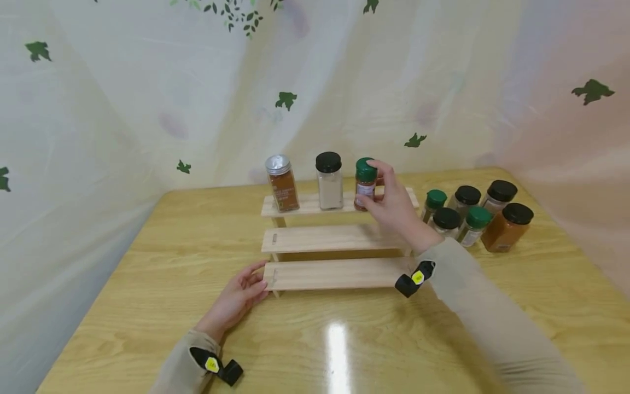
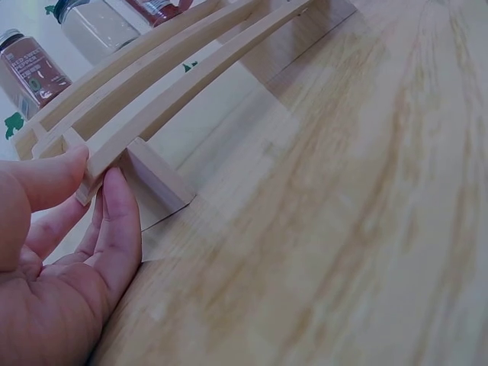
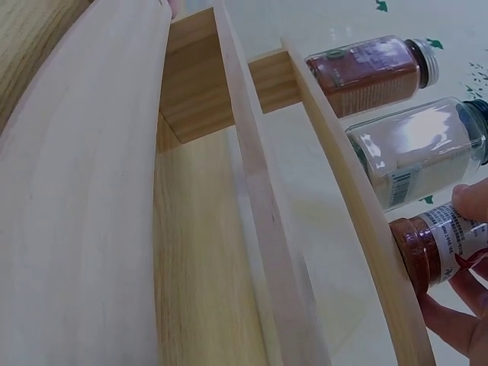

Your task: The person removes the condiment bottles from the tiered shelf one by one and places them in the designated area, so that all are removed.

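Observation:
A three-tier wooden rack (image 1: 315, 239) stands on the table. On its top tier, my right hand (image 1: 396, 205) grips a small green-capped spice jar (image 1: 365, 186) with red contents; in the right wrist view the base of this spice jar (image 3: 419, 252) meets the top board. To its left on that tier stand a black-capped jar of pale powder (image 1: 330, 189) and a silver-capped jar of reddish-brown spice (image 1: 283, 189). My left hand (image 1: 236, 300) holds the left end of the lowest tier, thumb above and fingers below, as the left wrist view shows that hand (image 2: 76, 252).
Right of the rack, several more spice jars stand grouped on the table (image 1: 147, 306), among them a green-capped jar (image 1: 477, 219) and a large black-capped jar of orange-brown spice (image 1: 508, 230). A pale curtain with leaf shapes (image 1: 123, 109) hangs behind the table.

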`<state>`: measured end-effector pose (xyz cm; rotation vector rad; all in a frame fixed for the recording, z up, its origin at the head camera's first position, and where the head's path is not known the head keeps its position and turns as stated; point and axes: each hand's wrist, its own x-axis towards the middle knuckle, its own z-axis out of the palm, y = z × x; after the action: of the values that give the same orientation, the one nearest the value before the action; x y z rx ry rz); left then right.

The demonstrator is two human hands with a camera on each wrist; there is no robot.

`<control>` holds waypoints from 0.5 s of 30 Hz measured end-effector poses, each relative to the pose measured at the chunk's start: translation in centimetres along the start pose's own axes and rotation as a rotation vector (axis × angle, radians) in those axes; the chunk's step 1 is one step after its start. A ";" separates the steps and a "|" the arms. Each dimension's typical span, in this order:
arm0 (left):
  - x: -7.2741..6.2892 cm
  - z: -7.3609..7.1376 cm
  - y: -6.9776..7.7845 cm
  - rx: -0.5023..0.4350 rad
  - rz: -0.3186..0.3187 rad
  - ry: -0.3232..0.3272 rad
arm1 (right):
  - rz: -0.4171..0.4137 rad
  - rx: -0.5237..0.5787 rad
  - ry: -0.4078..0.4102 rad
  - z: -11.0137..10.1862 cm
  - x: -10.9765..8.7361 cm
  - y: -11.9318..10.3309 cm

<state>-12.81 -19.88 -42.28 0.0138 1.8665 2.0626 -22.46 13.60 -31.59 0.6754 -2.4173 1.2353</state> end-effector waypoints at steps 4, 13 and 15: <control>0.0 -0.1 0.1 0.009 -0.003 0.007 | 0.017 0.008 -0.021 -0.4 -0.4 -0.2; 0.3 -0.2 -0.1 0.011 0.009 -0.023 | 0.007 0.001 -0.055 -2.1 -2.5 -0.3; 0.3 -0.2 -0.1 0.011 0.010 -0.022 | 0.016 0.005 -0.092 -2.5 -3.1 -0.1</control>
<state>-13.09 -19.99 -42.46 0.0481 1.8687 2.0500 -19.60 16.38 -31.70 0.7304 -2.4990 1.2429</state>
